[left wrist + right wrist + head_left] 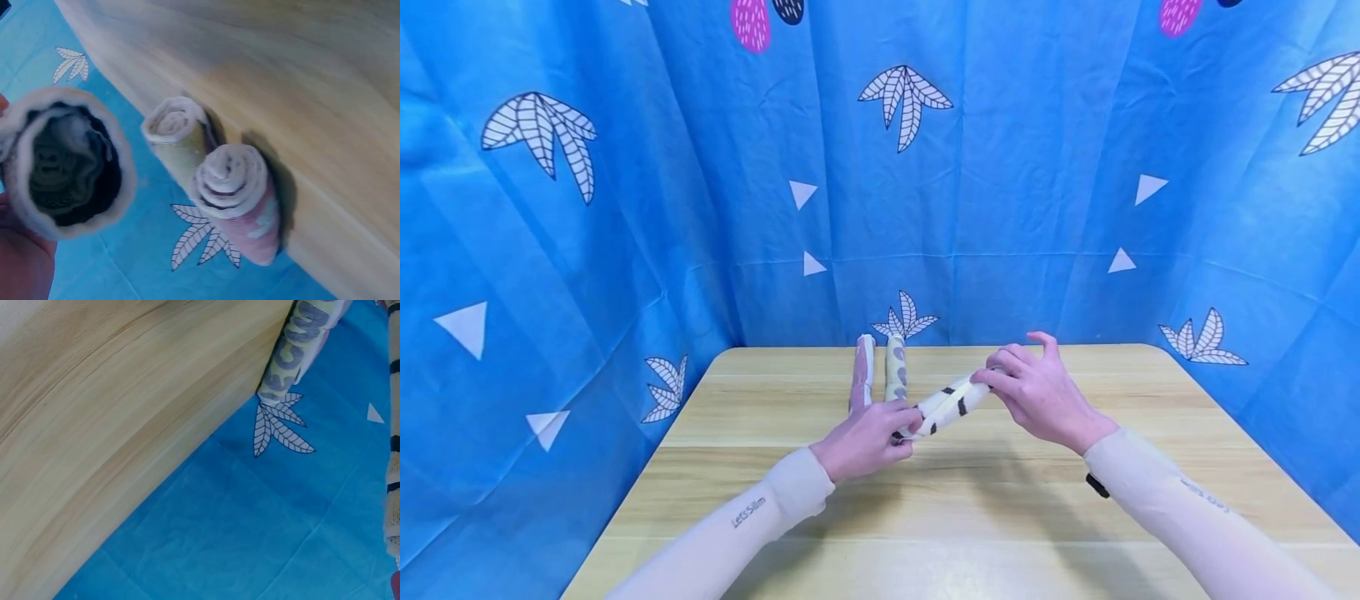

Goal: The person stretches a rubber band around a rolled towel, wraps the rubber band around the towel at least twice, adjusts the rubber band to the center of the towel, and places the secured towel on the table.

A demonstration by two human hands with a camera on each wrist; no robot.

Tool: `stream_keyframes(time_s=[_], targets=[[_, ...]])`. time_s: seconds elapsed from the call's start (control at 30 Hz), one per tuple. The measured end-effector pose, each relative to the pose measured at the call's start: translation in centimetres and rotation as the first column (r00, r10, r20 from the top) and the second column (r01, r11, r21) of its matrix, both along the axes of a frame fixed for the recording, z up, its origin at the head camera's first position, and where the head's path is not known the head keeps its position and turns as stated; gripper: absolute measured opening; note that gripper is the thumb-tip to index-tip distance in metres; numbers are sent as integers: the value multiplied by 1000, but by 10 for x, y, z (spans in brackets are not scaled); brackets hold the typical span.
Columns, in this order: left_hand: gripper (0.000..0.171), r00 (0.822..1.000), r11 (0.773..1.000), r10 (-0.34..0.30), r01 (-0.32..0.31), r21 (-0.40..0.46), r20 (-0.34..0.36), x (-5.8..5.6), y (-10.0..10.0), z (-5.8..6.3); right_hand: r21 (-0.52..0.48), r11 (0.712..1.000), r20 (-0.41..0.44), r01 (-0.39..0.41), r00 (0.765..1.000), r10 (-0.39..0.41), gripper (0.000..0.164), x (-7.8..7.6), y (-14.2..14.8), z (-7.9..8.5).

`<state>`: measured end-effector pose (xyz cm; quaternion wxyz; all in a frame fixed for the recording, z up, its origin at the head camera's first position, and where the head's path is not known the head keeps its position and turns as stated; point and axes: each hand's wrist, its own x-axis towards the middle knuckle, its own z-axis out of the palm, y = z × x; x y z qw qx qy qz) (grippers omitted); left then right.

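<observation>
A rolled white towel with black marks is held at a slant above the table between both hands. My left hand grips its lower left end; my right hand pinches the upper right end, index finger raised. The left wrist view looks into the roll's open end, with loose layers inside. At the right wrist view's edge the same roll shows its dark bands. Just behind the left hand lie two more rolled towels, one pink and white, one pale green with grey-purple spots.
The light wooden table has rounded far corners. A blue curtain printed with leaves and triangles hangs along its back and sides. The pink roll and the green roll lie side by side near the far edge.
</observation>
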<state>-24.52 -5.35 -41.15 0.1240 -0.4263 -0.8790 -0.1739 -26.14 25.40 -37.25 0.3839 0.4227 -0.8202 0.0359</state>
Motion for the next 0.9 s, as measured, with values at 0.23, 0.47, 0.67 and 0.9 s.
stream_keyframes(time_s=[0.23,0.47,0.67,0.9], targets=[[14,998,999,47,-47,-1,36,0,2,-6,-28,999,20,-27,999,27,33,-3,1,-3],[15,979,984,136,-151,96,152,-8,21,-11,-52,998,73,45,996,-42,42,-21,6,-12],[17,931,963,163,-222,153,327,-15,40,-19,-74,992,141,105,985,-94,47,-34,14,-35],[17,885,922,290,-361,143,363,-34,54,-18,-75,989,157,131,981,-118,47,-36,16,-43]])
